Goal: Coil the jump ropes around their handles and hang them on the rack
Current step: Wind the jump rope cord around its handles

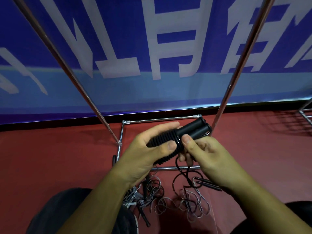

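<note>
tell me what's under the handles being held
The black cord hangs from the handles past the rack's base bar to a tangle of ropes on the red floor. The arms cover part of the tangle, so its full spread is hidden.

Forearms converge; left hand (pixel 148 149) curls gripping, right hand (pixel 208 155) pinches beside it.

Noted from my end: both forearms bare to the near edge. Left hand (pixel 145 154) and right hand (pixel 209 156) ungloved, thumbnails cut short. Dark trousers over left knee (pixel 59 210) and right knee (pixel 300 208).
</note>
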Available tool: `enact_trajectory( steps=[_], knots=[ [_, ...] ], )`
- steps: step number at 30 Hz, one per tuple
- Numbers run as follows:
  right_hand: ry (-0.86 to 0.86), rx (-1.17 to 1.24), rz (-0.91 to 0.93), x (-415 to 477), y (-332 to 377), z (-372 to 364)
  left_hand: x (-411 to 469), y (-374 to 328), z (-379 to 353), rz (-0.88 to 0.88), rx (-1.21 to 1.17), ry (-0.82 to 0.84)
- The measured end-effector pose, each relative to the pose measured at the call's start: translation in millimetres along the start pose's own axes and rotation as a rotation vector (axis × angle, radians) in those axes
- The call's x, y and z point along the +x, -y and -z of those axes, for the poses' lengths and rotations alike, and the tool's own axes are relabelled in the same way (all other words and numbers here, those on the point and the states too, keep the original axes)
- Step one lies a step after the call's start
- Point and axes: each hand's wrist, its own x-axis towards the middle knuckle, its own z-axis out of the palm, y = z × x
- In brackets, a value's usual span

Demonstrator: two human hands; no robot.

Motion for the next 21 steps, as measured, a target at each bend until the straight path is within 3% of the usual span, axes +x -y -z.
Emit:
enact_trajectory(
  steps=[12,17,21],
  knots=[
    [-0.013,-0.039,-0.158,0,7,0,-6,1,-12,-0.096,0.291,-0.153],
    [-0.076,-0.095,-0.203,1,7,1,-1,0,-10,-0.092,0.280,-0.156],
    [0.010,0.030,-0.222,4,6,6,2,0,-6,-0.087,0.226,-0.172]
  ],
)
